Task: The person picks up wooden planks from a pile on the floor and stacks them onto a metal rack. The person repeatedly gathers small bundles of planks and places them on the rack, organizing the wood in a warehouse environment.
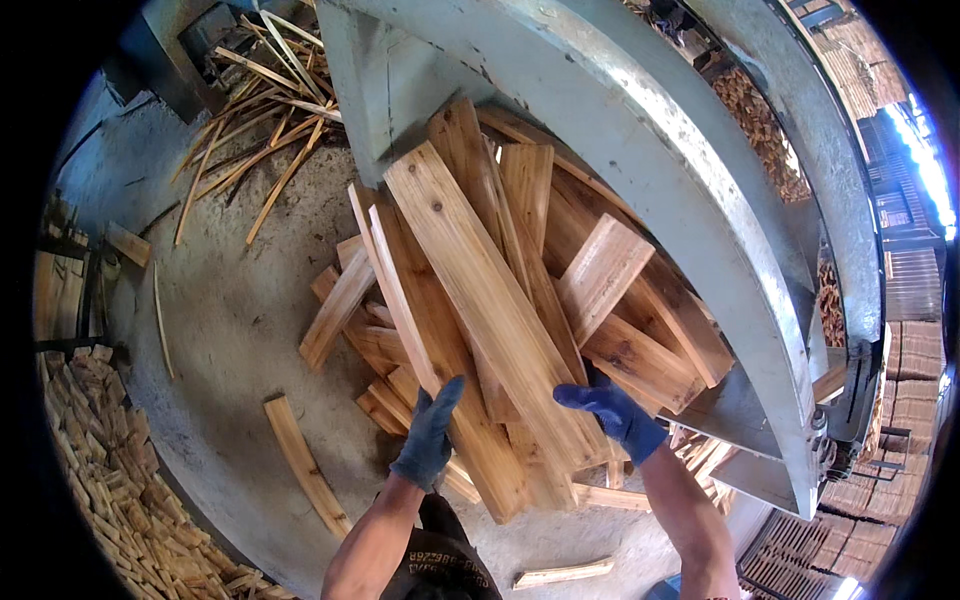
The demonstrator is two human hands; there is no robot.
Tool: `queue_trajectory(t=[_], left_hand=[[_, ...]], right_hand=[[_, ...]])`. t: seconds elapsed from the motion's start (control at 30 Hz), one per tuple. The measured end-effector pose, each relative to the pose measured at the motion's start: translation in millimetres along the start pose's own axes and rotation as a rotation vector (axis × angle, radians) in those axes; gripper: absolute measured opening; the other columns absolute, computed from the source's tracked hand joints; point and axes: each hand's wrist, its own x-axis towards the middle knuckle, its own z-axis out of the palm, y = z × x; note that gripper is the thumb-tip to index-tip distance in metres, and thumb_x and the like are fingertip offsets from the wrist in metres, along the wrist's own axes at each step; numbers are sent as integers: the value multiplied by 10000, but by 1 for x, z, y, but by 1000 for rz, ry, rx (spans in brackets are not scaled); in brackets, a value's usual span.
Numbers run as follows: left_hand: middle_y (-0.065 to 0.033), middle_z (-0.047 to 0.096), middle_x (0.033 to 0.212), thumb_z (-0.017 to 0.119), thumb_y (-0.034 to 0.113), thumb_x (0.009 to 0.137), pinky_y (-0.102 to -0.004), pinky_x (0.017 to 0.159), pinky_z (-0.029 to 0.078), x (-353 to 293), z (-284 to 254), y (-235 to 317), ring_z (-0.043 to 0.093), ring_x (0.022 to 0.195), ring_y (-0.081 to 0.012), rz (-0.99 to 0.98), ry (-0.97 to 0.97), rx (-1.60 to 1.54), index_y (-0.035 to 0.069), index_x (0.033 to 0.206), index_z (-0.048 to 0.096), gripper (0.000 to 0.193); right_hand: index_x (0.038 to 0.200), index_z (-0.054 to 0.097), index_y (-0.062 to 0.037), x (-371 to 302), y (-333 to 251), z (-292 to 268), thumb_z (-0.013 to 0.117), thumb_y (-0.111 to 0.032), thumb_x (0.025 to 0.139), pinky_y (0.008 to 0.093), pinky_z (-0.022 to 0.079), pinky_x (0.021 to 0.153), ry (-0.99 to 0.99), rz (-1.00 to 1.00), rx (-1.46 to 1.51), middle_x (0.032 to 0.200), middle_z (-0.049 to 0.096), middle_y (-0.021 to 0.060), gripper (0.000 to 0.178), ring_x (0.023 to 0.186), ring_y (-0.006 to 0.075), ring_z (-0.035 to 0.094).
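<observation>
A long pale wooden board (490, 290) with a knot near its far end slants toward me over a pile of boards. My right hand (618, 412), in a blue glove, is closed at its near right edge, thumb over the top and the other fingers mostly hidden. Beside it lies a darker wooden board (465, 400). My left hand (428, 437), in a grey-blue glove, grips at that board's left edge, where a narrow upright board (400, 295) also ends; its fingers are partly hidden. Short wooden offcuts (608, 272) lie crosswise on the pile beyond my hands.
A grey-blue curved metal frame (640, 130) arches over the pile's far and right sides. Thin wood strips (275, 130) are heaped at the far left. A loose board (305, 465) lies on the concrete floor (215, 340). Stacked wood (110, 470) fills the near left.
</observation>
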Motion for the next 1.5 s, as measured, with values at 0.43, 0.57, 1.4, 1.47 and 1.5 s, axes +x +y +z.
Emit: queue_trajectory(t=[0.43, 0.57, 1.4, 1.47, 1.5], left_hand=[[-93, 593, 1016, 596, 122, 853, -301, 881, 457, -134, 9, -58, 560, 981, -177, -151, 184, -80, -4, 1123, 515, 309], [-43, 602, 937, 629, 114, 828, -295, 806, 462, -182, 36, -50, 559, 923, -162, -181, 250, 52, 14, 1031, 577, 233], [-139, 481, 1251, 647, 124, 820, -307, 991, 373, -365, -50, 301, 450, 1174, -216, 665, -64, -149, -5, 1341, 292, 644], [-137, 481, 1249, 655, 114, 811, -296, 981, 380, -393, -48, 329, 450, 1173, -202, 899, 7, -250, 3, 1336, 303, 641], [-106, 514, 1204, 681, 123, 800, -276, 920, 428, -396, -57, 344, 495, 1110, -178, 811, -35, -338, 21, 1289, 374, 586]], right_hand=[[1344, 309, 50, -127, -11, 83, 756, -169, 730, 271, 385, 949, 0, 88, -262, 1244, 492, 120, 790, 1118, 171, 479], [1341, 327, 29, -174, -27, 107, 756, -120, 708, 305, 408, 943, -2, -8, -567, 1246, 493, 129, 779, 1112, 193, 496], [1045, 575, 105, -254, -166, 489, 709, -41, 759, 233, 478, 597, -215, -634, -1125, 807, 617, 68, 348, 664, 111, 556], [1048, 559, 108, -265, -172, 526, 727, -25, 739, 244, 475, 613, -255, -744, -922, 804, 613, 64, 376, 665, 99, 541], [1062, 546, 106, -269, -182, 544, 759, -116, 720, 277, 474, 627, -218, -740, -1078, 810, 609, 79, 460, 692, 122, 542]])
